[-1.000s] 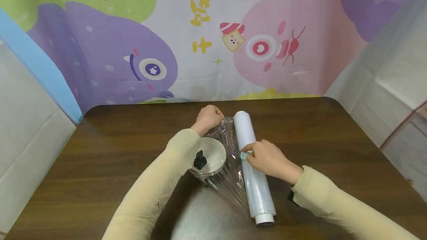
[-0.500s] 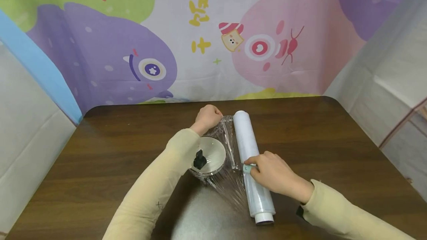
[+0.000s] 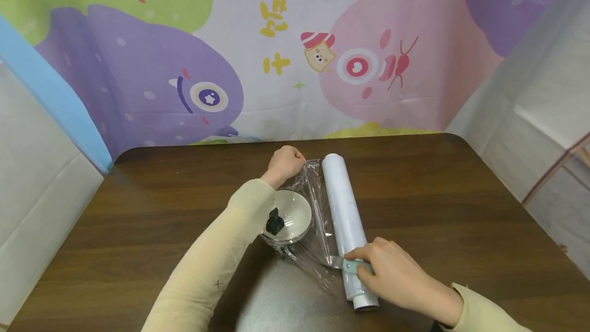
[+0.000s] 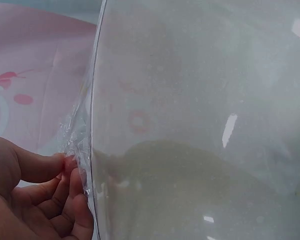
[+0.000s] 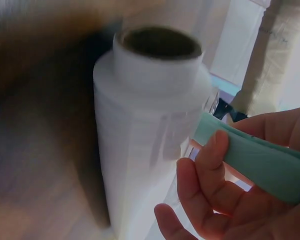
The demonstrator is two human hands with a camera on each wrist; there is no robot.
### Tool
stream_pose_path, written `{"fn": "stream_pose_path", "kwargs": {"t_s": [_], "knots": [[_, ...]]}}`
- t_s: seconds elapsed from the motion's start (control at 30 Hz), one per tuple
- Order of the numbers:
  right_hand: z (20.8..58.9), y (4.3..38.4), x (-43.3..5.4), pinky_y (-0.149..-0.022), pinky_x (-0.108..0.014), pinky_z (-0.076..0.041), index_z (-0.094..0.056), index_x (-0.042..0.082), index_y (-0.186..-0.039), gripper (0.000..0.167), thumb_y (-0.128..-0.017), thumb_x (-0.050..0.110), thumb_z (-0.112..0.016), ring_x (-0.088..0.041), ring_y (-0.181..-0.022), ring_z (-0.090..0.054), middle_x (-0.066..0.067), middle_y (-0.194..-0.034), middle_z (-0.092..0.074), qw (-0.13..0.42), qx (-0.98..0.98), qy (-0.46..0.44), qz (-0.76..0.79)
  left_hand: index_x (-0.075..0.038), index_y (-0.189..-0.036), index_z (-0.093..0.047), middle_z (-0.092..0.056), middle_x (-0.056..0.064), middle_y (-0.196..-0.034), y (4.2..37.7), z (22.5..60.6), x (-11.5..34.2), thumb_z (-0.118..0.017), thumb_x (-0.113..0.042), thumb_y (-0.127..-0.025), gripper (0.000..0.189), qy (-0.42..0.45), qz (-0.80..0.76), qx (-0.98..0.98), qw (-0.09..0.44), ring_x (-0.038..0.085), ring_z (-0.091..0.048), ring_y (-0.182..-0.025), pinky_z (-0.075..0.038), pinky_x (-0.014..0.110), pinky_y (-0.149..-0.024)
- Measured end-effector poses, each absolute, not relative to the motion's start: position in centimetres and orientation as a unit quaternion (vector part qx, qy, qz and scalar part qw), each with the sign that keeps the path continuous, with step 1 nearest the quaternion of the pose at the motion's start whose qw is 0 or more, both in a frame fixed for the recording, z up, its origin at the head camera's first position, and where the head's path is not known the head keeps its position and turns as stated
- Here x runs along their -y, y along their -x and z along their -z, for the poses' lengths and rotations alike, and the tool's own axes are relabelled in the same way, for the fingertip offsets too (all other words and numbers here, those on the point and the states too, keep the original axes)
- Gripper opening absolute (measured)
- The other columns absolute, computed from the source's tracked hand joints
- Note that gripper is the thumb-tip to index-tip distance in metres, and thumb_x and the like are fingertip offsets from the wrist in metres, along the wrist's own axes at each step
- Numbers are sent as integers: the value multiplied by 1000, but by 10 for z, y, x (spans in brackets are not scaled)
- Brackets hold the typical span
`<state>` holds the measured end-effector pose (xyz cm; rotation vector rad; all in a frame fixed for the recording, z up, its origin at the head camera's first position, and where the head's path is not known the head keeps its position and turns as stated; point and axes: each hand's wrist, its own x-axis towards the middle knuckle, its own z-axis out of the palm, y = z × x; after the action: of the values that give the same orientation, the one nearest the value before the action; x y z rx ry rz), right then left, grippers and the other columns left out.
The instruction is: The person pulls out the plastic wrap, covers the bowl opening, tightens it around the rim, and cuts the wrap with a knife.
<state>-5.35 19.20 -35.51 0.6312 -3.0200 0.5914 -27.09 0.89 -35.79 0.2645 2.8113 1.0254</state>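
My left hand [image 3: 285, 162] pinches the edge of clear plastic wrap [image 4: 76, 140] between thumb and fingers, beyond the bowl. The wrap stretches over a white bowl [image 3: 297, 214] and toward the cling film roll [image 3: 342, 204], which lies lengthwise on the table. In my right hand [image 3: 392, 273] is a small knife [image 3: 351, 266] with a teal handle, held across the near part of the roll. Its metal blade points left into the wrap, between bowl and roll. The right wrist view shows the fingers around the teal handle [image 5: 260, 162], close beside the roll's hollow end.
Everything stands on a dark brown wooden table [image 3: 461, 209]. A cartoon-printed cloth [image 3: 276, 101] hangs behind its far edge. A black wrist mount [image 3: 275, 222] under the left sleeve overlaps the bowl in the head view.
My right hand has drawn the knife toward me along the roll, from its middle to near its close end. The wrap's cut edge now hangs apart from the roll. My left hand stays put.
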Motion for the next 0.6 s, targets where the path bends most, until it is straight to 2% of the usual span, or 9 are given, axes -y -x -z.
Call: {"fn": "stream_pose_path", "kwargs": {"t_s": [0.23, 0.6], "knots": [[360, 34, -198, -61, -23, -40, -71, 17, -98, 27, -75, 10, -59, -2, -72, -49, 8, -88, -67, 17, 960, -217, -178, -9, -78, -70, -67, 2, -91, 272, 359, -8, -49, -12, -85, 22, -83, -341, -934, 69, 13, -47, -60, -37, 24, -55], [374, 17, -210, -59, -22, -40, -70, 13, -100, 25, -77, 10, -61, -4, -76, -49, 4, -91, -67, -48, 948, -217, -228, -9, -80, -70, -67, 3, -93, 273, 360, -8, -50, -12, -86, 21, -85, -340, -934, 68, 14, -48, -62, -39, 26, -61]]}}
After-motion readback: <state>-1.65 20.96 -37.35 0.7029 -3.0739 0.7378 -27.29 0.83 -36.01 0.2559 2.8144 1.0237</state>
